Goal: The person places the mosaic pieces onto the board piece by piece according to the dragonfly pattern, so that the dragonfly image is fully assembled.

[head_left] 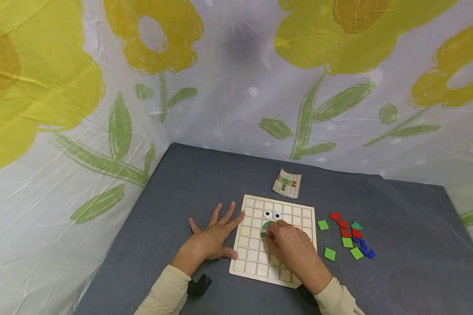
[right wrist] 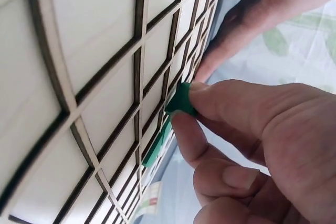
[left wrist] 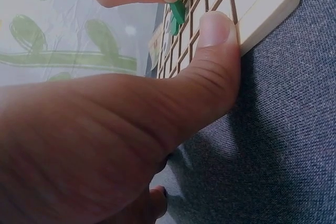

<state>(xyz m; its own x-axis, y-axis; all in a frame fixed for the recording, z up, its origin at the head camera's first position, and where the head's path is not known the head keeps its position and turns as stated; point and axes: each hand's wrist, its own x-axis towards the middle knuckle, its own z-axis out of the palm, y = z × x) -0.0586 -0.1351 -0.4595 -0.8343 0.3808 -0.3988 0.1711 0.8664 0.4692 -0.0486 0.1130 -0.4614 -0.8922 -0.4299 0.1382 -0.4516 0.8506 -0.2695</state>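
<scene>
A wooden grid board (head_left: 256, 253) lies on the dark cloth. Two round eye pieces (head_left: 272, 215) sit in its upper squares, with a green piece (head_left: 266, 225) just below them. My right hand (head_left: 295, 249) pinches a second green piece (right wrist: 181, 99) between thumb and forefinger, low over the board's middle. In the right wrist view the other green piece (right wrist: 156, 148) lies flat beyond it. My left hand (head_left: 210, 240) spreads its fingers at the board's left side, the thumb (left wrist: 216, 38) resting on the board's edge.
Right of the board lie loose pieces: several light green squares (head_left: 330, 254), red pieces (head_left: 345, 232), blue pieces (head_left: 372, 254) and one dark green piece (head_left: 356, 225). A printed pattern card (head_left: 287, 183) lies behind the board. Flowered fabric (head_left: 236, 87) hangs around the table.
</scene>
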